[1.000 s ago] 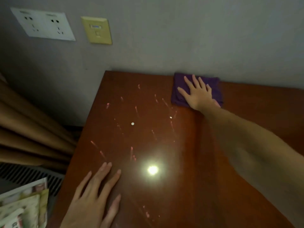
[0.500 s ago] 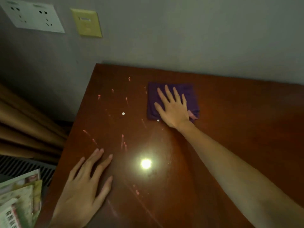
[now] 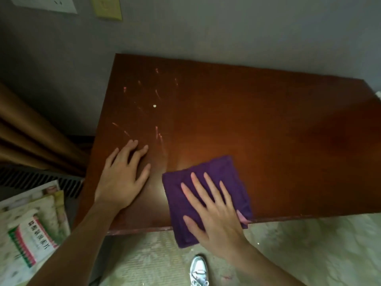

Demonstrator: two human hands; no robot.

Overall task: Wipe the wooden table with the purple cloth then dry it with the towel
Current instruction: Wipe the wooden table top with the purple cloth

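Note:
The wooden table (image 3: 257, 131) has a glossy red-brown top with pink streaks and a small white speck on its left half. A folded purple cloth (image 3: 224, 174) lies at the near edge and partly hangs over it. My right hand (image 3: 212, 213) presses flat on the cloth, fingers spread. Beside it, my left hand (image 3: 123, 178) rests flat on the bare wood near the left front corner, holding nothing. No towel is in view.
A grey wall runs behind the table, with a white socket plate (image 3: 47, 3) and a yellow plate (image 3: 107, 7). Brown curtains (image 3: 24, 137) hang at the left. Papers and boxes (image 3: 31, 234) lie at lower left. A shoe (image 3: 199, 271) stands on the patterned floor.
My right hand has dragged the purple cloth from the back of the table by the wall to the near edge. The view has tilted down, and my left hand has stayed planted.

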